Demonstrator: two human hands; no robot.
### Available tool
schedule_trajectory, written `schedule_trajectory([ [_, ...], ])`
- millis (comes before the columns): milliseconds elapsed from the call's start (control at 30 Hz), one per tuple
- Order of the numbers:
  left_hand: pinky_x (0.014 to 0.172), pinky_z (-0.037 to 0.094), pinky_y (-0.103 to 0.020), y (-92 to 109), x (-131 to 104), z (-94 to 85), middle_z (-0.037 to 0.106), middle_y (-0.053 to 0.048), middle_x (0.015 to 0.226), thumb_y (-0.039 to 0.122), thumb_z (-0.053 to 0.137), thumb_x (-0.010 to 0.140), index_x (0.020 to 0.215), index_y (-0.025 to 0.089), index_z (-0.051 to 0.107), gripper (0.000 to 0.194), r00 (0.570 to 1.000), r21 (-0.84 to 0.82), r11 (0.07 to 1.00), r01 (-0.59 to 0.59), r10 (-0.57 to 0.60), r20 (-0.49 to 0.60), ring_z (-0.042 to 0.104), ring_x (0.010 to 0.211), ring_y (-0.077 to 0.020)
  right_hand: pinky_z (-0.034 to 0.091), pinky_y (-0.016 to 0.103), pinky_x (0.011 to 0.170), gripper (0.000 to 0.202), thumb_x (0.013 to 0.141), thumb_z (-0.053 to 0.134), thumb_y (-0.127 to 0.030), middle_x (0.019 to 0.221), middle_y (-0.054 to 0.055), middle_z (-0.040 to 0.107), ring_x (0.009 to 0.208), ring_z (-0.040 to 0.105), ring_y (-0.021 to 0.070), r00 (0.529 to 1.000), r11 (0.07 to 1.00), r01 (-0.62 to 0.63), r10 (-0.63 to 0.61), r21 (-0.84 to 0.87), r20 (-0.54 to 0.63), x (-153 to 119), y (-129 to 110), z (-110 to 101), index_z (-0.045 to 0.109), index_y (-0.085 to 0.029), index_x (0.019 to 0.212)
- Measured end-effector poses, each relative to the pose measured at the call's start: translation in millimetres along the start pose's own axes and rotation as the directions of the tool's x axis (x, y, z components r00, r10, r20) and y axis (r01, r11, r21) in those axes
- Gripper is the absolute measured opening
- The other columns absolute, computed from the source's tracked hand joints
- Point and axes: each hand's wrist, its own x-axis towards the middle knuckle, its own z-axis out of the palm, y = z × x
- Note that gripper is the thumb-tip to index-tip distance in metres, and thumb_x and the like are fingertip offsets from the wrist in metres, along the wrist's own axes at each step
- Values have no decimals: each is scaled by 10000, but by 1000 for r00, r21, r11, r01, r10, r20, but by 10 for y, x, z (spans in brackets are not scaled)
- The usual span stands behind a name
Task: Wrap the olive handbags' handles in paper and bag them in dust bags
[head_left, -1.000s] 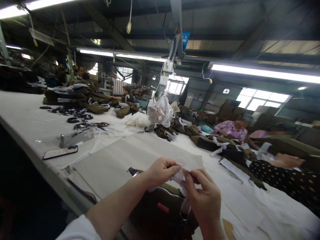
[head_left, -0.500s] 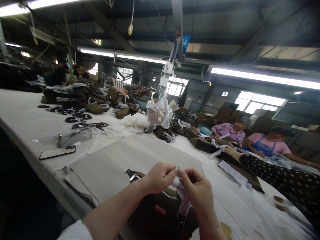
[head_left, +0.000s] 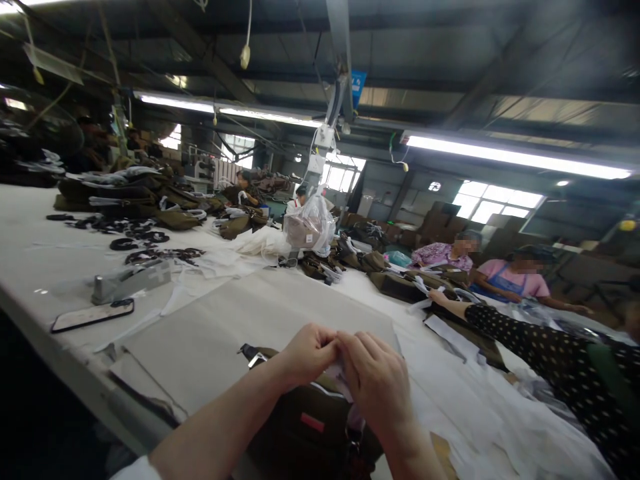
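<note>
A dark olive bag (head_left: 300, 440) with a small red label (head_left: 313, 422) lies at the table's near edge, beneath my forearms. Above its top edge my left hand (head_left: 313, 353) is closed, thumb and fingers pinched on white wrapping (head_left: 343, 381). Touching it, my right hand (head_left: 373, 377) curls over the same wrapping, and its fingers hide most of it. The wrapping runs down to a metal clasp (head_left: 354, 440) at the bag's right side. A metal buckle (head_left: 257, 361) shows at the bag's upper left.
A phone (head_left: 93, 316) and a grey tape dispenser (head_left: 131, 283) lie on the left. Olive bags (head_left: 113, 193) are piled behind. A plastic-wrapped bag (head_left: 310, 230) stands mid-table. From the right reaches a person's dotted sleeve (head_left: 530, 337); other people sit beyond.
My right hand has turned and closed over the white wrapping, with its back now showing. The view has shifted slightly, so the table things appear further left.
</note>
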Motion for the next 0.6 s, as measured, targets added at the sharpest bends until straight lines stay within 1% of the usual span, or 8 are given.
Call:
schedule_trajectory([
  [67,517,261,-214,-20,-6,16,366,34,580,462,502,861,594,145,492,415,999,54,998,10,-7,-44,315,563,-88,303,306,601,327,999,356,-211,663,32,587,625,484,179,999,999,33,-32,-44,22,0,-32,-6,648,-187,854],
  [133,506,257,-211,-21,-24,39,378,34,555,422,491,860,577,144,502,397,996,110,994,28,-18,-92,332,553,-90,308,304,599,320,998,366,-215,662,30,587,624,492,178,1000,1000,15,-14,-12,22,-17,-41,-10,652,-182,858],
  [233,471,231,-211,12,-64,74,381,38,495,442,489,869,535,148,494,445,989,175,983,51,-25,-147,332,509,-85,357,263,614,238,975,447,-246,703,15,625,649,550,152,991,971,-130,129,201,14,-59,-14,-30,666,-197,896],
  [300,447,218,-214,43,-86,93,390,39,448,474,505,866,502,153,470,486,985,199,977,76,-43,-167,328,469,-80,388,238,614,208,954,495,-305,717,4,645,644,575,135,954,895,-292,298,337,33,-77,21,-44,672,-201,926],
  [400,434,211,-213,75,-96,115,406,36,414,468,516,863,476,157,451,501,979,230,967,112,-67,-195,338,445,-78,391,234,564,326,946,477,-436,638,-9,596,581,544,130,856,734,-501,497,458,140,-76,81,-39,670,-179,888],
  [500,443,200,-210,87,-89,138,369,45,421,450,521,864,471,159,428,498,974,254,960,118,-62,-218,325,461,-74,361,230,524,410,914,500,-511,573,-25,511,548,477,119,777,562,-620,536,548,329,-71,126,1,616,-175,710],
  [533,449,198,-210,90,-87,146,355,49,429,446,518,868,473,159,421,497,975,256,961,107,-51,-217,318,469,-73,350,228,519,418,900,520,-518,564,-29,490,545,456,114,762,528,-639,537,559,362,-72,136,16,592,-176,671],
  [600,464,200,-211,102,-91,156,337,54,453,427,503,883,490,158,421,482,980,265,962,64,-11,-197,313,488,-74,336,228,519,415,888,540,-512,556,-36,464,547,433,110,757,521,-642,545,562,360,-76,144,42,569,-176,646],
])
